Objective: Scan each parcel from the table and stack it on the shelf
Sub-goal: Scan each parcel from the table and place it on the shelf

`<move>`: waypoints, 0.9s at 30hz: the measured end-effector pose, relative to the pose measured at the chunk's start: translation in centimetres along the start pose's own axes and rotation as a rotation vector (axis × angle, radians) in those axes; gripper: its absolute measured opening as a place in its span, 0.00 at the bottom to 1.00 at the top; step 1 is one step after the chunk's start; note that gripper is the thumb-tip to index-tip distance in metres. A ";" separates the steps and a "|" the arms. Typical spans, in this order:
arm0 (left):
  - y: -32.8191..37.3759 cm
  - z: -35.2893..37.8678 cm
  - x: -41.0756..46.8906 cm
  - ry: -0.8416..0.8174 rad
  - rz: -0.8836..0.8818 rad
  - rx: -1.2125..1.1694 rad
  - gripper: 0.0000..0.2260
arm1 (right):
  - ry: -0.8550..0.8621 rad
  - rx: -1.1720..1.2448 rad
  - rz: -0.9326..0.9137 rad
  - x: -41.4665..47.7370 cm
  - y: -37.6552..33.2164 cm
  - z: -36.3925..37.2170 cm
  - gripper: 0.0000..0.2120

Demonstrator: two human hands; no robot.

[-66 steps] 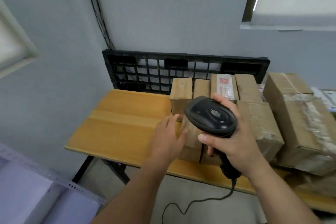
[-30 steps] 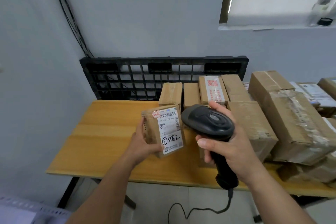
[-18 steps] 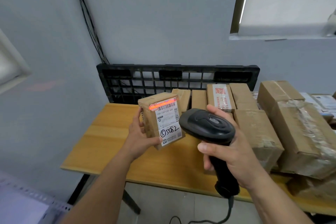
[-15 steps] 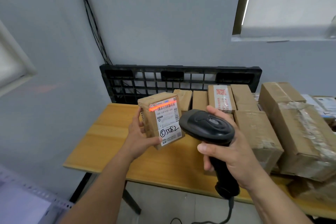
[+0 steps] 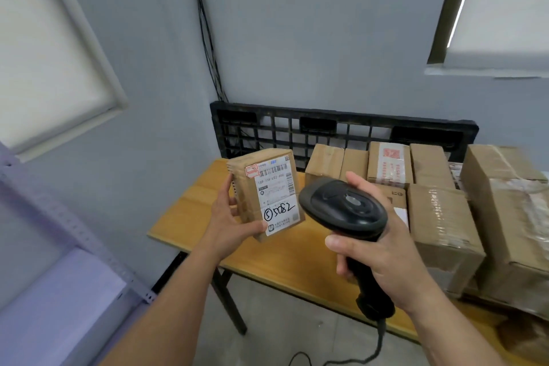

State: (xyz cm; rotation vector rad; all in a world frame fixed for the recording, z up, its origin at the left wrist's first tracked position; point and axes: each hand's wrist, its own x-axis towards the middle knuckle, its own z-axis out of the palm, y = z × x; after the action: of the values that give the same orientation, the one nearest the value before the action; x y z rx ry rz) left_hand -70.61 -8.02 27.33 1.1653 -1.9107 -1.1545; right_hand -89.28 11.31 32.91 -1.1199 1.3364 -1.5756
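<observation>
My left hand [image 5: 230, 224] grips a small brown parcel [image 5: 266, 191] from below and the side, upright above the wooden table's [image 5: 190, 211] left end. Its white label with a barcode and handwritten digits faces me. My right hand [image 5: 383, 252] grips the handle of a black barcode scanner [image 5: 344, 208], whose head points at the parcel from the right. No red scan line shows on the label. Several more brown parcels [image 5: 439, 217] crowd the table's right half. A grey metal shelf [image 5: 59, 291] stands at the lower left.
A black plastic pallet [image 5: 341, 127] leans on the wall behind the table. The scanner's cable [image 5: 377, 348] hangs to the floor. Dark cables [image 5: 208, 38] run down the wall corner. A large taped box [image 5: 511, 217] sits at the far right.
I lifted the parcel off the table and turned its label up; a red scan line crossed the barcode half a second ago and is gone now. The view has swung left toward the shelf.
</observation>
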 end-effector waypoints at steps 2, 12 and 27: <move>0.1 -1.1 -1.5 0.056 -0.015 -0.005 0.52 | -0.034 0.000 -0.013 0.0 0.0 0.7 0.44; -1.0 -8.1 -8.5 0.266 -0.058 -0.071 0.49 | -0.233 0.042 -0.024 -0.5 -0.2 7.9 0.43; -6.9 -25.7 -18.1 0.400 -0.062 -0.081 0.47 | -0.352 0.102 -0.065 -5.1 -1.3 28.1 0.41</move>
State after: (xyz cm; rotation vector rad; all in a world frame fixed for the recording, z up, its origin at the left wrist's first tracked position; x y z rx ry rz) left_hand -39.19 -2.50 31.16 1.3058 -1.5217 -0.9365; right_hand -61.01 7.55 35.22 -1.3161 0.9852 -1.3948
